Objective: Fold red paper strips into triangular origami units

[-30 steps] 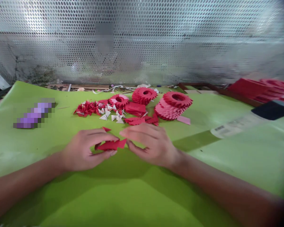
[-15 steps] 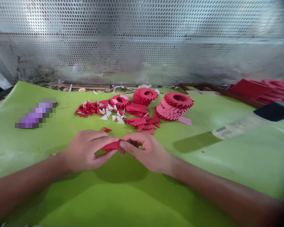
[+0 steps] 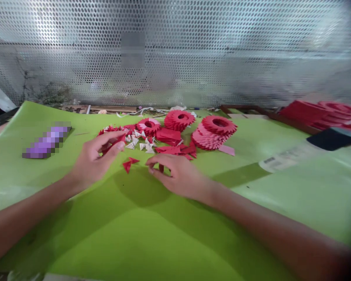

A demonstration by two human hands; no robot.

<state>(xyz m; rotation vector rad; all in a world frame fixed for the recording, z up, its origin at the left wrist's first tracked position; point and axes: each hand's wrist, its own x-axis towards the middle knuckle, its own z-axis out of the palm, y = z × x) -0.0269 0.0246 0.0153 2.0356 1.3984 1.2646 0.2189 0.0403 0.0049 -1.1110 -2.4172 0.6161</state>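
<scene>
My left hand (image 3: 95, 158) is raised in front of the red pile, with a red folded paper piece (image 3: 121, 138) between its thumb and index finger. My right hand (image 3: 178, 173) hovers over the mat with its fingers loosely curled and the thumb apart from the index finger; nothing shows in it. Two red folded paper triangles (image 3: 128, 166) lie on the mat between the hands. Behind them are white folded paper triangles (image 3: 147, 146), a heap of red triangles (image 3: 108, 129) partly covered by my left hand, and flat red paper pieces (image 3: 171, 150).
Ring-shaped stacks of folded paper, one red (image 3: 179, 121) and one red-and-pink (image 3: 210, 136), stand at the back. A clear bottle-like object with a dark end (image 3: 333, 138) lies right. Left is a blurred purple item (image 3: 46, 142). A perforated metal panel (image 3: 175, 58) rises behind.
My hands have parted. The left hand moved up and left to the red pile; the right hand rose slightly. A second red triangle now shows on the mat.
</scene>
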